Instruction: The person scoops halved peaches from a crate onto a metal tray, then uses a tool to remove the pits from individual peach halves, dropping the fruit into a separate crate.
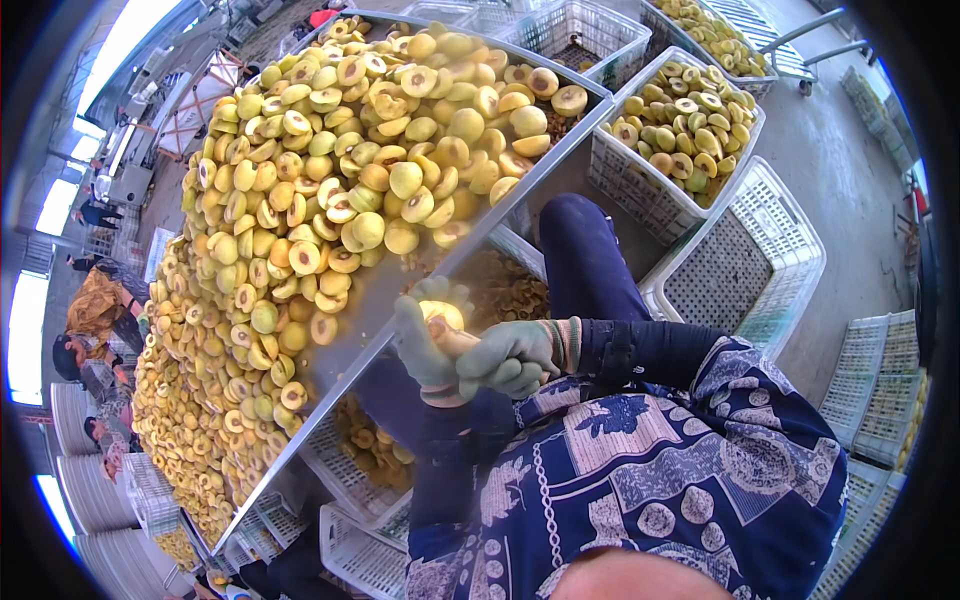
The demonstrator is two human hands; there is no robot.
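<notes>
Place: a fruit-processing workshop in what looks like a large factory hall.
Worktable [340, 386]: long, metal-edged, heaped with halved yellow fruit [300, 230] in bulk, far beyond household amounts.
Crates: a white plastic crate [640, 180] full of fruit halves stands near the table; stacked crates [880, 380] rise at the right.
Floor [830, 125]: bare grey, like concrete, stretching well past the work area.
Co-workers [95, 340]: several people beyond the heap, at the left.
Background: metal equipment [130, 182] and bright, window-like openings [28, 320].
</notes>
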